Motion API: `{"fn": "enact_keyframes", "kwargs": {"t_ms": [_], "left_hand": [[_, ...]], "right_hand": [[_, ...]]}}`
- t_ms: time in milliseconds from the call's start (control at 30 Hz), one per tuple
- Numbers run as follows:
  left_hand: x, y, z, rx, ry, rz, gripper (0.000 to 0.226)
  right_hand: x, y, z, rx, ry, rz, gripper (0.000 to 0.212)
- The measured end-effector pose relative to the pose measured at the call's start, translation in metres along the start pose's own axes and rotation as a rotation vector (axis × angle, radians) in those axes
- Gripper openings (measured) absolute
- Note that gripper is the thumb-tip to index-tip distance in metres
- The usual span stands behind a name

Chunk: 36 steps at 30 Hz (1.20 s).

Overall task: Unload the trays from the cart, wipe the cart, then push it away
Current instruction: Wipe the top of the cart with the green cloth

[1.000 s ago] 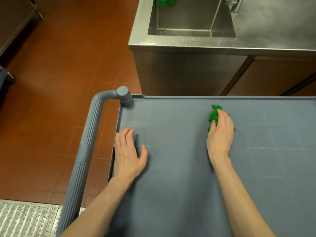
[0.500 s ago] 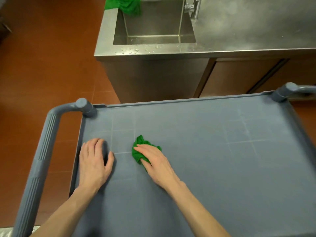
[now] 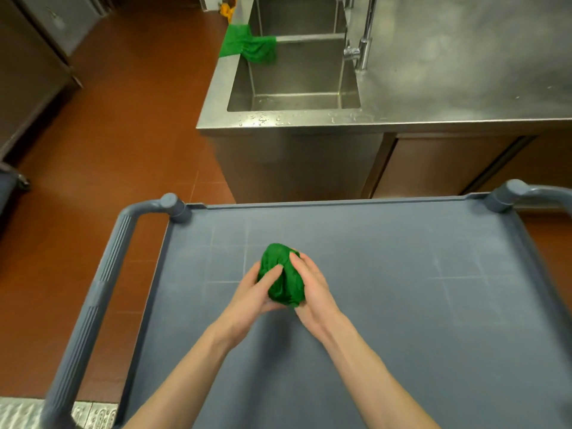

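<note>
The grey cart's top shelf fills the lower part of the view and carries no trays. A bunched green cloth is held just above the shelf's left half. My left hand cups it from the left. My right hand closes on it from the right. The cart's ribbed handle runs down its left side.
A steel sink with a tap stands directly beyond the cart, and a second green cloth hangs over its divider. Steel counter stretches to the right. Red tile floor lies on the left, a metal grate at bottom left.
My right hand swept the cloth leftward across the shelf, then lifted it. My left hand left the shelf and joined it on the cloth, now held between both hands.
</note>
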<state>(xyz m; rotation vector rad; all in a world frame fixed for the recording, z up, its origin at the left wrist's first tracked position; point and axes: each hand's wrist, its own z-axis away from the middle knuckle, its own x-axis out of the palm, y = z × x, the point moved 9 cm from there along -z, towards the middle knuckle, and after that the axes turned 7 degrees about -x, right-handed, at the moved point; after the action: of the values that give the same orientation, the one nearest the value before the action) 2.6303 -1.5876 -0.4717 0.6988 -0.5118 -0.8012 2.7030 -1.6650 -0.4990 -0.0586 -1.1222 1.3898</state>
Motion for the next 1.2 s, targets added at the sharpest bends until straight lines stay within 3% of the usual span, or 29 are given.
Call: {"fn": "enact_keyframes", "kwargs": {"t_ms": [100, 233, 400, 667, 767, 900, 1000, 1200], "left_hand": [[0.012, 0.009, 0.012, 0.061, 0.003, -0.008, 0.028], [0.014, 0.023, 0.031, 0.148, 0.072, -0.092, 0.033], [0.022, 0.053, 0.055, 0.287, 0.011, -0.204, 0.03], [0.083, 0.068, 0.074, 0.238, -0.356, -0.181, 0.026], [0.121, 0.068, 0.087, 0.22, -0.481, -0.189, 0.029], [0.18, 0.063, 0.115, 0.234, -0.641, -0.222, 0.035], [0.227, 0.046, 0.144, 0.239, -0.766, -0.29, 0.038], [0.3, -0.009, 0.208, 0.199, -0.939, -0.4, 0.047]], "right_hand": [[-0.006, -0.034, 0.011, -0.199, 0.058, 0.273, 0.017], [-0.001, -0.07, 0.037, -0.286, 0.029, 0.526, 0.027], [0.01, -0.105, 0.075, -0.424, -0.049, 0.738, 0.016], [-0.017, -0.146, 0.148, -0.682, 0.245, 0.552, 0.014], [-0.046, -0.161, 0.179, -0.721, 0.402, 0.363, 0.026], [-0.076, -0.176, 0.232, -0.76, 0.42, 0.055, 0.022], [-0.105, -0.183, 0.286, -0.825, 0.516, 0.049, 0.022], [-0.169, -0.18, 0.401, -0.976, 0.881, 0.2, 0.018]]}}
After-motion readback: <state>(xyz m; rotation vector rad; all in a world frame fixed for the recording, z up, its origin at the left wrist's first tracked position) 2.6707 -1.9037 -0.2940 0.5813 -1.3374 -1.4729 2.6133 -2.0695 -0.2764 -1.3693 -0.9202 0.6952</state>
